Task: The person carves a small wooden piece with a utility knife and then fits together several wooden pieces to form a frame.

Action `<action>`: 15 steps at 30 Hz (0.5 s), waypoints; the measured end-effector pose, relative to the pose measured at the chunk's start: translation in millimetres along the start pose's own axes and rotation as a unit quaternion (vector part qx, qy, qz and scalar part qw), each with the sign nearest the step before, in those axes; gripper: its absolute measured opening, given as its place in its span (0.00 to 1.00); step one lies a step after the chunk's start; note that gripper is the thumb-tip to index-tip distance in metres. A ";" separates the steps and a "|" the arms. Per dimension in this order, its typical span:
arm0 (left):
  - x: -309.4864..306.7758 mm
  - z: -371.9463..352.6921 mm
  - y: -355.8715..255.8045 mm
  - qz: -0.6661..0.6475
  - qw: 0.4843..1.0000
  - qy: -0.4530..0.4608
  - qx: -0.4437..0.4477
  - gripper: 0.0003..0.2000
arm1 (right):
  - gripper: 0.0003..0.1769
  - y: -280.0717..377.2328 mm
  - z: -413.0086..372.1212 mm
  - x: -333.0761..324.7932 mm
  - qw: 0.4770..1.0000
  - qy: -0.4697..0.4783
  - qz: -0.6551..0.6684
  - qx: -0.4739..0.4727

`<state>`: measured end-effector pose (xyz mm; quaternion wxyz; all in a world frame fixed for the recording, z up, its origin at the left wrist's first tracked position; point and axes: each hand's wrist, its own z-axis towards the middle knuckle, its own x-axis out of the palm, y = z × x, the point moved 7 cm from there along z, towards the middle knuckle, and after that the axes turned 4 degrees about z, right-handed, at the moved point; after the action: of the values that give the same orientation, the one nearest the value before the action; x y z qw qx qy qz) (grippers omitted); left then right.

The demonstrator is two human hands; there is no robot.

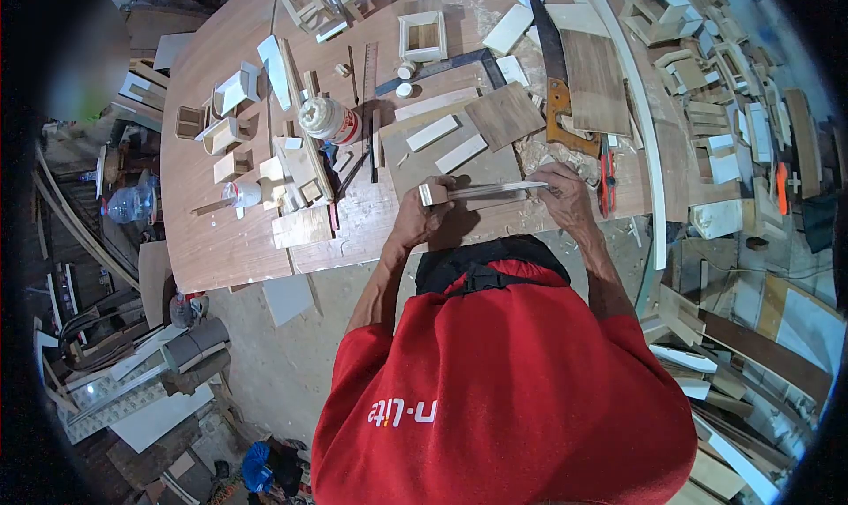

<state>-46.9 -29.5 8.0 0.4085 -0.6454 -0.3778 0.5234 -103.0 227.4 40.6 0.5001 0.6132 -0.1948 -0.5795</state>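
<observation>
Between both hands, level above the near edge of the table, is a narrow pale wooden piece (495, 190) that looks like thin strips seen edge-on, with a thicker block-like part at its left end. My left hand (419, 215) is closed around that thicker end, the thumb side along the wood. The fingers of my right hand (565, 198) pinch the far right end. Just beyond lie two small white-faced wooden blocks (462, 154) on a flat board (495, 166), beside a brown wood panel (505, 116).
A handsaw (558, 108) and red-handled pliers-like tool (607, 177) lie to the right. Left of the boards stands an open jar of white paste (329, 120). A metal square (442, 68), small wooden boxes (422, 37) and a long white strip (643, 125) are spread over the table.
</observation>
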 end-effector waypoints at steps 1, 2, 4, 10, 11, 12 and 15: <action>-0.2 0.8 1.1 0.021 1.000 0.000 0.002 0.16 | 0.14 1.3 0.0 -0.6 1.000 -0.001 -0.005 -0.008; -0.1 1.6 1.6 0.042 0.999 0.001 0.004 0.16 | 0.14 1.3 -0.3 -1.2 1.000 -0.002 -0.005 -0.008; -0.5 -0.3 -6.9 0.043 0.999 -0.012 0.011 0.15 | 0.11 0.8 -0.2 -1.6 1.000 -0.004 0.002 -0.002; -0.8 -1.5 -2.1 0.061 0.998 -0.001 -0.007 0.15 | 0.14 0.6 -0.3 0.2 1.000 -0.014 -0.021 -0.015; -0.7 -1.4 -3.8 0.087 0.996 0.009 -0.016 0.15 | 0.14 -0.1 -0.3 0.1 1.000 -0.014 -0.021 -0.015; -0.5 -1.3 -0.7 0.088 0.996 0.009 -0.015 0.15 | 0.14 0.4 0.0 -0.1 1.000 -0.013 -0.015 -0.015; 3.8 -0.4 18.2 0.051 0.998 0.010 -0.022 0.15 | 0.14 3.1 0.7 -1.4 1.000 -0.011 -0.013 -0.016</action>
<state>-44.8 -33.0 -10.1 0.3710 -0.6775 -0.3519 0.5287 -102.9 227.0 44.1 0.5004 0.6008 -0.1834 -0.5958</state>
